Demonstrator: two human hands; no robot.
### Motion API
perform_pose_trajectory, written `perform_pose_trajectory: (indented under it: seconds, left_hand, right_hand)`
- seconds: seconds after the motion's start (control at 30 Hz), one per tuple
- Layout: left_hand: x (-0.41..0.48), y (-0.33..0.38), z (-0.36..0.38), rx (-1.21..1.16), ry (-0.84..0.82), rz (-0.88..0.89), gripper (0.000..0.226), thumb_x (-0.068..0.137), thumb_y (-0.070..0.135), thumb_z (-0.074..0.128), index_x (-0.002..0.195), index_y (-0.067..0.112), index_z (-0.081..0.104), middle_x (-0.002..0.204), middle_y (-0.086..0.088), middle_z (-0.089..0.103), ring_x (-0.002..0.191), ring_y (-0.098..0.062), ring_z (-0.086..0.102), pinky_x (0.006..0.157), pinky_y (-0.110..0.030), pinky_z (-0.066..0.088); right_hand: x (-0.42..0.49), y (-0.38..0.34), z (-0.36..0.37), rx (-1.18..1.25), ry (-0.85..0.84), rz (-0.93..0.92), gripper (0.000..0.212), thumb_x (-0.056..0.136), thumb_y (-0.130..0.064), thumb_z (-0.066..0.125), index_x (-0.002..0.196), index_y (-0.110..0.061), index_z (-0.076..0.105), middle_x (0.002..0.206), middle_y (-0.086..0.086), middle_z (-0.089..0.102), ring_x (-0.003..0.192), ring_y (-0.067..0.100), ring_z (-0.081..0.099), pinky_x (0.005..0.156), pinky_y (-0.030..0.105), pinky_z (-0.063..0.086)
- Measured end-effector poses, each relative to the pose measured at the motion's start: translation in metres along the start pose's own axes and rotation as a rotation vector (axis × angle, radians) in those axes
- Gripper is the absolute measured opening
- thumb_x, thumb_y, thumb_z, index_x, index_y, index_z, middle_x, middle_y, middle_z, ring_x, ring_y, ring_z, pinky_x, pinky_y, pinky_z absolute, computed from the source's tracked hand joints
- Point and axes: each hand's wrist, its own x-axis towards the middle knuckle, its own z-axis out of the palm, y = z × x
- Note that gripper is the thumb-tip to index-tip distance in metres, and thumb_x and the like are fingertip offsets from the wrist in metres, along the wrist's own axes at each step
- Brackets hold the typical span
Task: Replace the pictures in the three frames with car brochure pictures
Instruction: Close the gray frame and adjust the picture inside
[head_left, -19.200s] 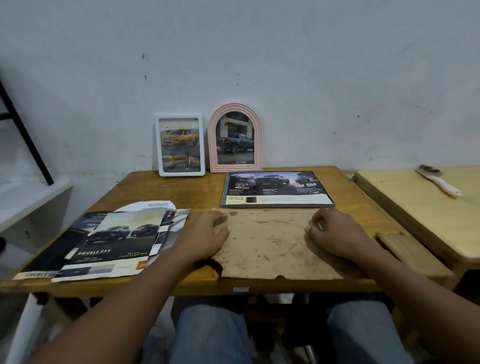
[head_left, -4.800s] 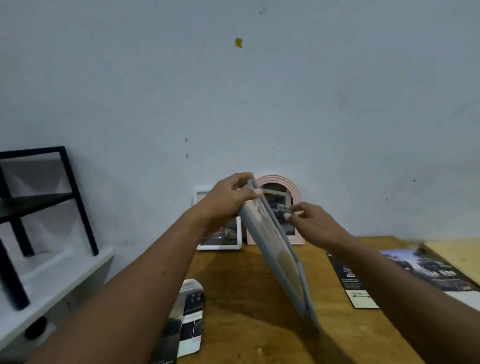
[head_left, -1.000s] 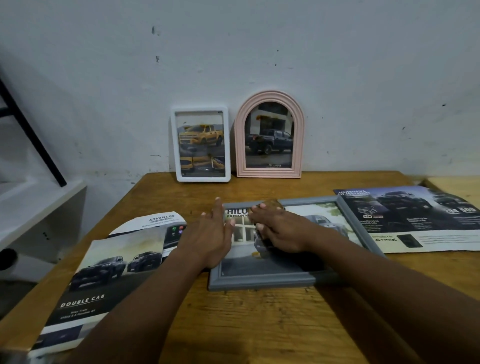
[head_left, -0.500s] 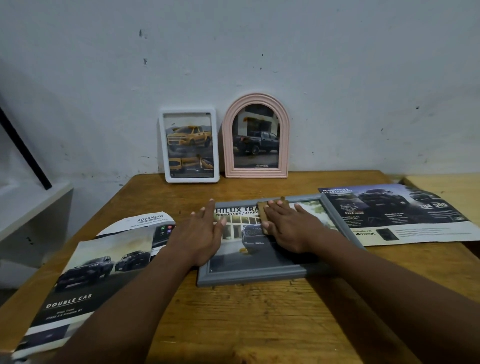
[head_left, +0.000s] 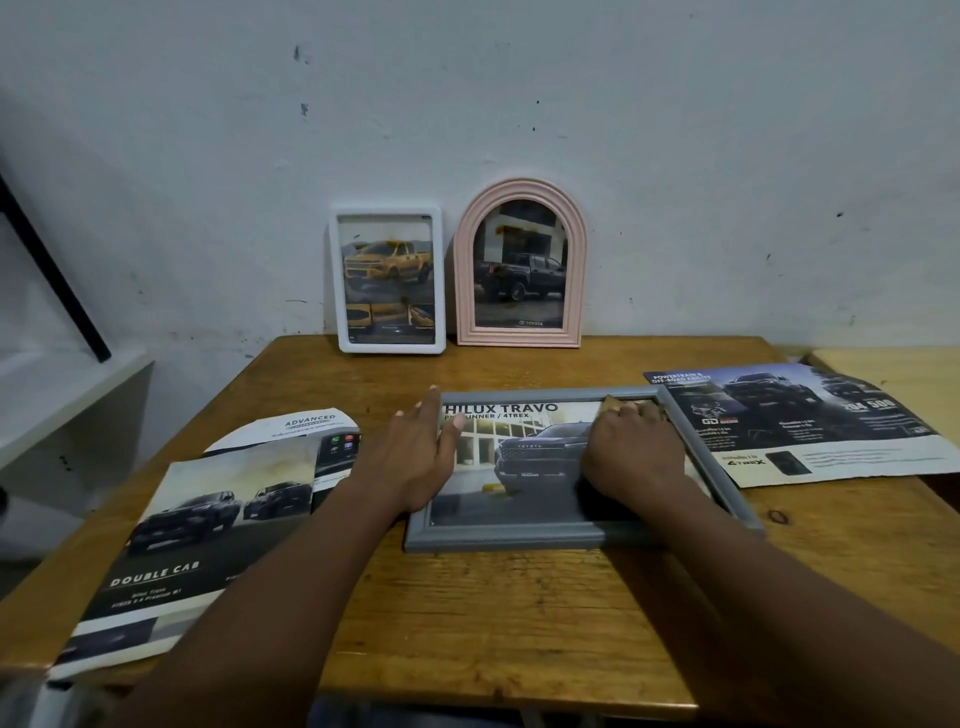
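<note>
A grey picture frame (head_left: 519, 538) lies flat in the middle of the wooden table (head_left: 519, 623), showing a dark truck picture headed "HILUX TRAVO". My left hand (head_left: 415, 457) rests flat, fingers straight, on the frame's left edge. My right hand (head_left: 631, 452) lies on the glass near the top right corner, fingers curled over a small tan cloth (head_left: 609, 404). A white frame (head_left: 335, 280) with a yellow truck and a pink arched frame (head_left: 519, 189) with a dark truck stand against the wall.
A "DOUBLE CAB" brochure (head_left: 182, 519) lies at the table's left, overhanging the front edge. Another brochure sheet (head_left: 810, 415) lies to the right of the grey frame. A lighter table (head_left: 893, 374) adjoins on the right, a white shelf (head_left: 67, 395) on the left.
My right hand has slid with the tan cloth from the glass's upper middle to the top right corner. My left hand stays on the frame's left edge.
</note>
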Motion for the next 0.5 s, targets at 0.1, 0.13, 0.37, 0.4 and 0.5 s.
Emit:
perform_pose_trajectory:
  seconds: [0.1, 0.13, 0.37, 0.4, 0.5]
  left_hand:
    - [0.001, -0.002, 0.001, -0.037, 0.010, 0.002, 0.067, 0.107, 0.054, 0.018, 0.162, 0.016, 0.012, 0.160, -0.016, 0.037, 0.147, -0.036, 0.034, 0.113, -0.049, 0.031]
    - [0.002, -0.003, 0.002, -0.047, 0.011, 0.001, 0.067, 0.107, 0.054, 0.018, 0.162, 0.017, 0.012, 0.160, -0.016, 0.038, 0.147, -0.036, 0.034, 0.113, -0.050, 0.032]
    - [0.005, -0.010, 0.005, -0.117, 0.035, 0.000, 0.064, 0.107, 0.051, 0.017, 0.162, 0.018, 0.015, 0.154, -0.015, 0.046, 0.144, -0.037, 0.038, 0.112, -0.052, 0.035]
    - [0.005, -0.011, 0.005, -0.128, 0.038, -0.003, 0.063, 0.107, 0.051, 0.017, 0.161, 0.018, 0.016, 0.153, -0.015, 0.047, 0.143, -0.037, 0.039, 0.111, -0.052, 0.036]
    - [0.005, -0.010, 0.005, -0.136, 0.047, -0.018, 0.061, 0.108, 0.047, 0.020, 0.162, 0.019, 0.014, 0.148, -0.016, 0.051, 0.139, -0.035, 0.044, 0.109, -0.049, 0.036]
  right_hand:
    - [-0.001, -0.012, -0.007, -0.046, 0.058, -0.044, 0.028, 0.094, -0.024, 0.049, 0.114, -0.008, 0.060, 0.117, 0.011, 0.064, 0.118, 0.032, 0.049, 0.095, 0.039, 0.043]
    - [-0.001, -0.016, -0.006, -0.021, 0.076, -0.065, 0.025, 0.095, -0.021, 0.050, 0.114, -0.009, 0.060, 0.115, 0.010, 0.065, 0.119, 0.031, 0.049, 0.093, 0.039, 0.043]
    - [-0.001, -0.059, -0.002, 0.163, 0.138, -0.275, 0.026, 0.091, -0.015, 0.059, 0.117, -0.013, 0.063, 0.111, 0.012, 0.066, 0.116, 0.029, 0.049, 0.093, 0.039, 0.044]
    - [0.001, -0.063, -0.001, 0.213, 0.130, -0.314, 0.028, 0.091, -0.017, 0.060, 0.119, -0.015, 0.063, 0.114, 0.012, 0.064, 0.116, 0.029, 0.050, 0.095, 0.040, 0.044]
    - [0.001, -0.079, 0.004, 0.356, 0.091, -0.511, 0.030, 0.090, -0.024, 0.062, 0.120, -0.025, 0.065, 0.117, 0.008, 0.065, 0.114, 0.027, 0.053, 0.097, 0.044, 0.047]
